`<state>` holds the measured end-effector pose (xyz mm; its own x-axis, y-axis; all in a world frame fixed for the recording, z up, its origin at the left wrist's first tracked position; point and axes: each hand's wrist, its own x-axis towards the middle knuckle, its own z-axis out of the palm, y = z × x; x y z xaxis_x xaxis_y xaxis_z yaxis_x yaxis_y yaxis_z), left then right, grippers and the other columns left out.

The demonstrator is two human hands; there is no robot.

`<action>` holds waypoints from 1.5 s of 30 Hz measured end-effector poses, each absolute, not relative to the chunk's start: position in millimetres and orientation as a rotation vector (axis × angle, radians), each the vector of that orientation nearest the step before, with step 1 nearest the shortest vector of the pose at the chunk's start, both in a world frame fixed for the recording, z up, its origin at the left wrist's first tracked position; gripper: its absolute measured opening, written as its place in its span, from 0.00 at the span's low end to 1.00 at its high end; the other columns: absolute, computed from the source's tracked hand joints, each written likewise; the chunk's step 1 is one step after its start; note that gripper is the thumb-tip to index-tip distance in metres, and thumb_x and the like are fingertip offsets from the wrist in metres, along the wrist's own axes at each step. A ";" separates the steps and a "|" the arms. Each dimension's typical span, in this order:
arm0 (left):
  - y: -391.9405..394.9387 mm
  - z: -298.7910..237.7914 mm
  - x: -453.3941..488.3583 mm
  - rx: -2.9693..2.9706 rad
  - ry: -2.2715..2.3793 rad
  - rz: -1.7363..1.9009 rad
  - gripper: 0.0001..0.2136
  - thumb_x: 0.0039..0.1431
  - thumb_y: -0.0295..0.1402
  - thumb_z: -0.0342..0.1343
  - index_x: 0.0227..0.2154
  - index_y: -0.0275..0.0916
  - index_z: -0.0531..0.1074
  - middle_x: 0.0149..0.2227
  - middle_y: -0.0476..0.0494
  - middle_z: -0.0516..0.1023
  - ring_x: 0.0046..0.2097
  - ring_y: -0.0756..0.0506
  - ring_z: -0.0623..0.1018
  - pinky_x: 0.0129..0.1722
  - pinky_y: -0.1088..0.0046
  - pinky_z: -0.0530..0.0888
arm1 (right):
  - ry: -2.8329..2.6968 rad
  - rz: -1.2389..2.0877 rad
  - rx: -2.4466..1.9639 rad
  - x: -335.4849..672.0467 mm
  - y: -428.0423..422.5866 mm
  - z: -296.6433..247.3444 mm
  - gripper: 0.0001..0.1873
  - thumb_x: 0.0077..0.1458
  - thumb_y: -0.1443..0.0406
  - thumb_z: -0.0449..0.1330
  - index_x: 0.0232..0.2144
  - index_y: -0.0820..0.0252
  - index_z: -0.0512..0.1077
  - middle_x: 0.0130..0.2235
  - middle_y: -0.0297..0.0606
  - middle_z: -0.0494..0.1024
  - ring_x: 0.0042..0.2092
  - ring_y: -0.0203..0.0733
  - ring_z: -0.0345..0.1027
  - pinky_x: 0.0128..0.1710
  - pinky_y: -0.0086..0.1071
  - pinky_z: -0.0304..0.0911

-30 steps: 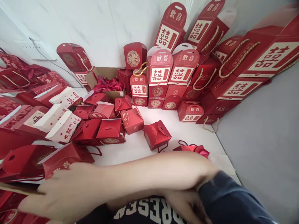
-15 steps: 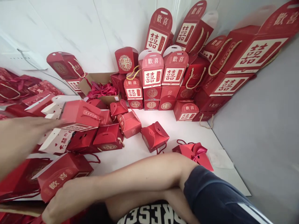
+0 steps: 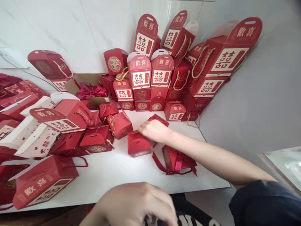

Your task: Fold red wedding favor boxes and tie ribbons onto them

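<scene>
My right hand (image 3: 154, 130) reaches in from the right. Its fingers are closed at the top edge of a small red gift box (image 3: 139, 146), which is slightly blurred. Another red gift box (image 3: 158, 120) stands just behind that hand, partly covered by it. Under the right forearm lies a red gift box with a ribbon bow (image 3: 178, 160). My left hand (image 3: 137, 201) is near the bottom edge, in front of the white table (image 3: 105, 175). Its fingers are loosely bent and apart from the thumb, with nothing visible in them; their tips are partly cut off.
Stacked red gift boxes (image 3: 142, 75) with rope handles line the wall. A cardboard box (image 3: 94, 100) holds dark-pink ribbons (image 3: 94, 90). Red and white boxes crowd the left, including a larger red box (image 3: 47, 179) near the front edge. A grey wall (image 3: 235, 110) bounds the right.
My right hand has moved from the lower left to the small red box at the middle. My left hand has drawn back from the boxes at left to the bottom. The view has shifted right.
</scene>
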<state>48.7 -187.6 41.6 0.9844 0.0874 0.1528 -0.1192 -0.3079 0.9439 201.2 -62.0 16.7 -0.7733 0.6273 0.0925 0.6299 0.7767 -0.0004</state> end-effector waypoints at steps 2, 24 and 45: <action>-183.2 60.3 27.4 1.919 0.350 0.287 0.11 0.63 0.39 0.54 0.39 0.39 0.77 0.36 0.43 0.80 0.39 0.48 0.78 0.42 0.77 0.73 | -2.793 -0.058 -1.180 231.7 -47.7 14.4 0.10 0.63 0.73 0.52 0.37 0.68 0.74 0.36 0.49 0.79 0.41 0.49 0.74 0.37 0.36 0.66; -30.8 23.2 -28.7 2.496 1.704 -0.021 0.38 0.52 0.39 0.59 0.65 0.36 0.55 0.67 0.31 0.56 0.66 0.31 0.61 0.63 0.52 0.60 | -2.628 -0.103 -1.388 227.4 2.2 -17.3 0.40 0.60 0.49 0.57 0.66 0.65 0.53 0.64 0.60 0.60 0.62 0.61 0.55 0.61 0.59 0.49; -118.5 73.2 -54.3 2.252 2.403 0.520 0.21 0.67 0.43 0.41 0.54 0.39 0.70 0.54 0.36 0.73 0.55 0.33 0.72 0.55 0.51 0.69 | -2.625 0.142 -0.681 129.7 -26.9 16.4 0.35 0.57 0.46 0.59 0.56 0.66 0.61 0.55 0.51 0.69 0.56 0.55 0.63 0.53 0.45 0.63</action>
<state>-54.3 -118.5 73.2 -0.0778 0.9348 0.3464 0.9945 0.0481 0.0935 129.7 -26.9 16.4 -0.7908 0.4845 0.3741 0.4412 0.8748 -0.2004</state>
